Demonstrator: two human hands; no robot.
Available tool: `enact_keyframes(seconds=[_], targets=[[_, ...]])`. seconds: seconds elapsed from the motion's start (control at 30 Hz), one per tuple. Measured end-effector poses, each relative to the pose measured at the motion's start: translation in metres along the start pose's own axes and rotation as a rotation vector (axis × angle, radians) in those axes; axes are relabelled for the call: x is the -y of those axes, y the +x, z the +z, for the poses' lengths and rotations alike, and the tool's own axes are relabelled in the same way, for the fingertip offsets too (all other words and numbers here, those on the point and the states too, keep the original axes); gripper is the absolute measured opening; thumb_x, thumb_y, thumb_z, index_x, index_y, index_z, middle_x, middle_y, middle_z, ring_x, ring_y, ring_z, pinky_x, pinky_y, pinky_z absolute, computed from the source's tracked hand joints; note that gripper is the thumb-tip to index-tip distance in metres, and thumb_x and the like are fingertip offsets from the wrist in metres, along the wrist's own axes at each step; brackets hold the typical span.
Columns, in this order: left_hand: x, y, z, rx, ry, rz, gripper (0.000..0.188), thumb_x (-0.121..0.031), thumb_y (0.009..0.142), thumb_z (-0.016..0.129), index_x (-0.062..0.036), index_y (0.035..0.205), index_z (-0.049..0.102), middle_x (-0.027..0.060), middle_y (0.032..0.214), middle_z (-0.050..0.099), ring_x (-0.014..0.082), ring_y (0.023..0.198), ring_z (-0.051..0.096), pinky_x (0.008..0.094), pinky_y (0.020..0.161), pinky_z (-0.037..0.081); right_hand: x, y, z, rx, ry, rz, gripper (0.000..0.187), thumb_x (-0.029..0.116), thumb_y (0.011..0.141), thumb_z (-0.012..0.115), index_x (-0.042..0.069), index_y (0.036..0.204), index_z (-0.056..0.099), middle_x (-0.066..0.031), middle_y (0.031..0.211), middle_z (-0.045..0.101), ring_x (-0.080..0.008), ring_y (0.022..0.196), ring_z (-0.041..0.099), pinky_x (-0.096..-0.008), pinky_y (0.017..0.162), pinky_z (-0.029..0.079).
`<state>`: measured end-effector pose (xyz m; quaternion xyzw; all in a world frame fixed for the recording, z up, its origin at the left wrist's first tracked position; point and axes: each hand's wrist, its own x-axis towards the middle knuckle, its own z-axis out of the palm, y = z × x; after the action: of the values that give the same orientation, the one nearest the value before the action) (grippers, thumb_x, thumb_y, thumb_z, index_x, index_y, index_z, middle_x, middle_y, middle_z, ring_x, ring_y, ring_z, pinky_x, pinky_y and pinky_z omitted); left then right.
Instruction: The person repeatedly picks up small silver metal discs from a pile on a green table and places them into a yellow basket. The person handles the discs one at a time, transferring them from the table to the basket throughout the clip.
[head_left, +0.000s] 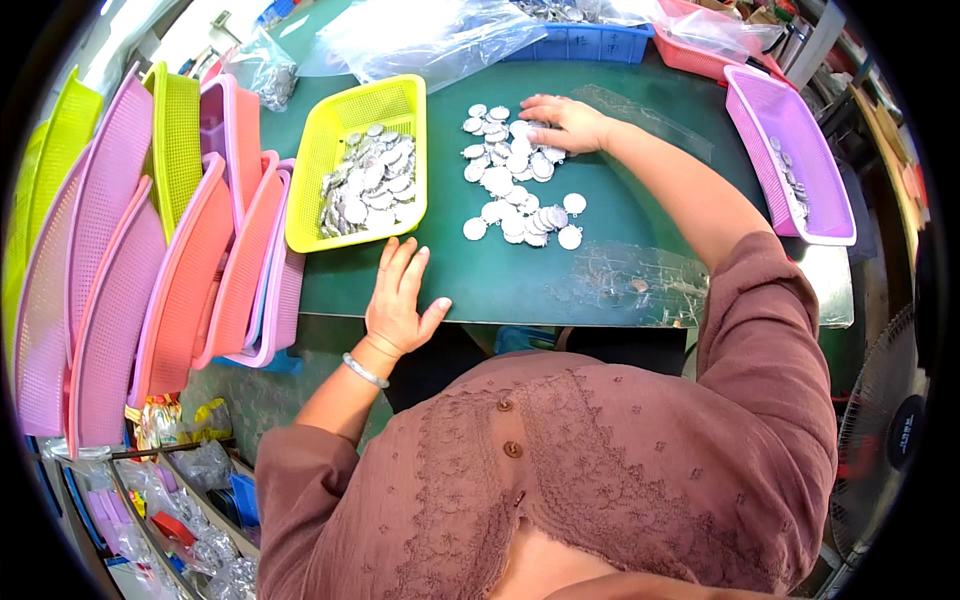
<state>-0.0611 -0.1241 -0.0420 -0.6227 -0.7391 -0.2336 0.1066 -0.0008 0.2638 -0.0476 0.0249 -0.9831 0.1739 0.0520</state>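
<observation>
On the green table, a loose pile of round silvery metal pendants [495, 180], each with a small loop, spreads in two clusters. My right hand [570, 125] reaches over the far right side of the pile, its fingers stretched out and touching the pendants there; the undersides of the fingertips are hidden. A yellow-green plastic basket [303, 215] stands left of the pile, with many similar pendants [372, 185] heaped inside. Just below that basket's near corner, my left hand [395, 300] rests at the table's front edge, fingers extended and holding nothing.
Stacked pink, purple and green baskets [110, 260] line the left side. A purple basket [790, 100] holding a few pendants stands at the right edge. Clear plastic bags [400, 45], a blue bin [590, 45] and a pink bin [690, 50] sit at the back. A fan [870, 430] stands lower right.
</observation>
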Motion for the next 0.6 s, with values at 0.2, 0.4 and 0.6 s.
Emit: enact_keyframes(seconds=[0.2, 0.4, 0.6], targets=[[-0.002, -0.001, -0.001, 0.05, 0.02, -0.006, 0.061, -0.027, 0.072, 0.062, 0.001, 0.122, 0.041, 0.0216, 0.124, 0.04, 0.0423, 0.118, 0.035, 0.0446, 0.098, 0.031, 0.028, -0.051, -0.004, -0.004, 0.102, -0.216, 0.047, 0.029, 0.083, 0.051, 0.004, 0.123, 0.044, -0.0153, 0.126, 0.043, -0.0315, 0.116, 0.041, -0.0386, 0.097, 0.033], [-0.002, 0.0, 0.001, 0.161, 0.077, -0.053, 0.062, -0.028, 0.075, 0.055, -0.004, 0.128, 0.035, 0.0211, 0.131, 0.032, 0.0411, 0.122, 0.029, 0.0443, 0.101, 0.027, 0.034, -0.033, -0.043, 0.088, 0.215, -0.187, 0.044, 0.033, 0.083, 0.055, 0.004, 0.116, 0.05, -0.0121, 0.122, 0.048, -0.028, 0.112, 0.045, -0.0393, 0.094, 0.036], [-0.007, 0.007, -0.001, 0.211, 0.122, -0.071, 0.059, -0.031, 0.077, 0.052, -0.0055, 0.128, 0.036, 0.0205, 0.133, 0.03, 0.0407, 0.123, 0.027, 0.0441, 0.101, 0.025, 0.017, 0.065, 0.003, -0.041, 0.057, -0.035, 0.072, 0.061, 0.075, 0.049, 0.024, 0.134, 0.032, -0.0144, 0.142, 0.019, -0.0335, 0.129, 0.023, -0.0471, 0.102, 0.025]])
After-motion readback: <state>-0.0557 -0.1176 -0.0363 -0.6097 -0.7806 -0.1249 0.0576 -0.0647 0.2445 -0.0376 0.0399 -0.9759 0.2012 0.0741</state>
